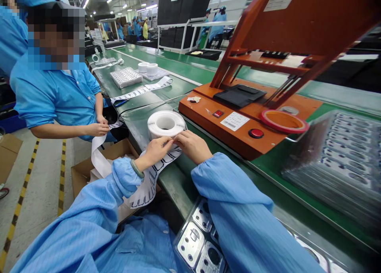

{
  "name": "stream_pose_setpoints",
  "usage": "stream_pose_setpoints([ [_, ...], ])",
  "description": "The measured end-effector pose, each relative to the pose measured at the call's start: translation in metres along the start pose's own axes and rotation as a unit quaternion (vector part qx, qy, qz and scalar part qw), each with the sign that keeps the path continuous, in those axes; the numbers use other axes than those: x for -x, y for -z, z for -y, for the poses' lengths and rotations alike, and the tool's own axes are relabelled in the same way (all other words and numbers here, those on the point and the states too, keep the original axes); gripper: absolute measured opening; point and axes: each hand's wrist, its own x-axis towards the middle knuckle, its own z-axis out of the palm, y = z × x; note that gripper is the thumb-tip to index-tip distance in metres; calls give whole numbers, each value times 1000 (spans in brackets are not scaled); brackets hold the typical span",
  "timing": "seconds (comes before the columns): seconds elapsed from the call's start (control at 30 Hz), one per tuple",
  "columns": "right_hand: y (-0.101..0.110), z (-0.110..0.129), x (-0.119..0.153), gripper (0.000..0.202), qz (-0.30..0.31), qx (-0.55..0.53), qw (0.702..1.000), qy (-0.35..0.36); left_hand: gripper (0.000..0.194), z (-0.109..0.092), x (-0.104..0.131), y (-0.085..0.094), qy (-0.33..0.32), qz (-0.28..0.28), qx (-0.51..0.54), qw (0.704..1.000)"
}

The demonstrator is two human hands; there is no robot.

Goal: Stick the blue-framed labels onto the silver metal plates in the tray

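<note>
My left hand (156, 150) and my right hand (193, 145) meet at the bench edge, fingertips pinched close together on a white label strip (145, 191) with dark U-shaped prints. From there the strip hangs in a loop toward my lap. Just beyond my fingers lies a thick roll of white labels (165, 124), flat on the bench with its hollow core facing up. Exactly what sits between my fingertips is too small to see. A clear tray of silver plates (198, 241) rests below my right forearm, partly covered by the sleeve.
An orange press machine (226, 120) stands at the right, a red tape ring (284, 121) on its base. Stacked plastic trays (342, 158) sit beside it. At left, a co-worker (59, 94) handles another strip (99, 158) above a cardboard box (81, 172). White rolls (152, 69) stand farther back.
</note>
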Motion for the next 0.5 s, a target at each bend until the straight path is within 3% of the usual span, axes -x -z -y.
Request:
stream_pose_setpoints([
  [0.3, -8, -8, 3, 19, -57, -15, 997, 42, 26, 4, -3, -7, 4, -23, 56, 998],
  [0.5, -10, -10, 4, 20, -63, -9, 996, 61, 25, 5, -2, -9, 14, -26, 98, 995],
])
